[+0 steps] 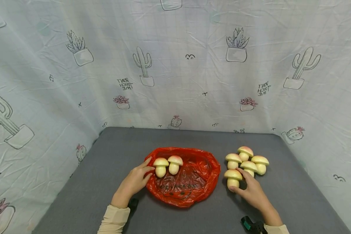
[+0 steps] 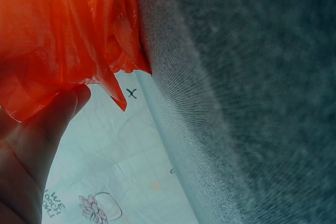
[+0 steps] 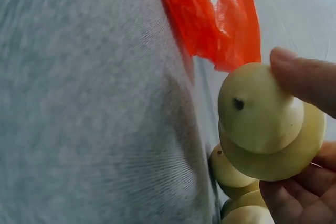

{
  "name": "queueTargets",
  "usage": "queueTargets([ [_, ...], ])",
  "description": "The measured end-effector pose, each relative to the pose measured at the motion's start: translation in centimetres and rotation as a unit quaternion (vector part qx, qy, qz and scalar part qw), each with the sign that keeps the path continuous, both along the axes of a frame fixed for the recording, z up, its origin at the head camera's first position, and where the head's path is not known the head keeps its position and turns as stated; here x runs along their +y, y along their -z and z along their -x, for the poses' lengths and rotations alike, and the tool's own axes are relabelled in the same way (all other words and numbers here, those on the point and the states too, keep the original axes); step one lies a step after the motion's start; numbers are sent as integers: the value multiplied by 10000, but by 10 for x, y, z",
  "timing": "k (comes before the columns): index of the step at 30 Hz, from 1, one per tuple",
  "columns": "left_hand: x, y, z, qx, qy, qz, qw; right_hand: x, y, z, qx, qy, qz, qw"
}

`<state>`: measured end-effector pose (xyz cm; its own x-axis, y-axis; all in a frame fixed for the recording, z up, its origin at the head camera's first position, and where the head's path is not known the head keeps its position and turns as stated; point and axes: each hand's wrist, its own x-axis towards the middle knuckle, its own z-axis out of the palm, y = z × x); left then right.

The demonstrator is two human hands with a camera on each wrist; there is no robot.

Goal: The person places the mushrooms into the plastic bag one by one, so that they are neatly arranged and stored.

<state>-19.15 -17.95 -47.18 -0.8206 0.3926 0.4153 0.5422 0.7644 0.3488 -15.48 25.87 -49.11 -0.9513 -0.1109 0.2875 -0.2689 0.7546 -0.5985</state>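
A red plastic bag (image 1: 193,182) lies spread with its mouth open, with two yellow toy mushrooms (image 1: 161,167) inside at its left. My left hand (image 1: 136,180) grips the bag's left rim beside those mushrooms. The left wrist view shows the thumb (image 2: 58,111) against the hanging red plastic. To the right of the bag, my right hand (image 1: 251,191) pinches a toy mushroom (image 1: 233,178) between thumb and fingers. That mushroom's pale stem end (image 3: 257,108) faces the right wrist camera and has a small dark spot. Several more mushrooms (image 1: 245,152) sit clustered just beyond the right hand.
A dark grey cloth (image 1: 128,139) covers the table. White fabric printed with cacti and potted plants (image 1: 187,81) hangs behind and along both sides. Black wrist straps (image 1: 251,225) sit by the sleeves.
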Motion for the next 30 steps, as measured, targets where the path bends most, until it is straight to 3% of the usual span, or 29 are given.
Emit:
queueTargets([
  [5, 0, 1, 0, 46, -8, 24, 10000, -2, -5, 0, -201, 41, 265, 9994],
  [16, 0, -1, 0, 30, 35, 7, 10000, -22, -19, -4, -111, -138, 751, 9970],
  [23, 0, -1, 0, -14, -19, 74, 10000, -43, -22, 2, -297, -654, 1306, 9888],
  [30, 1, -1, 0, -13, -12, 82, 10000, -64, -26, 13, -268, -913, 1404, 9855],
])
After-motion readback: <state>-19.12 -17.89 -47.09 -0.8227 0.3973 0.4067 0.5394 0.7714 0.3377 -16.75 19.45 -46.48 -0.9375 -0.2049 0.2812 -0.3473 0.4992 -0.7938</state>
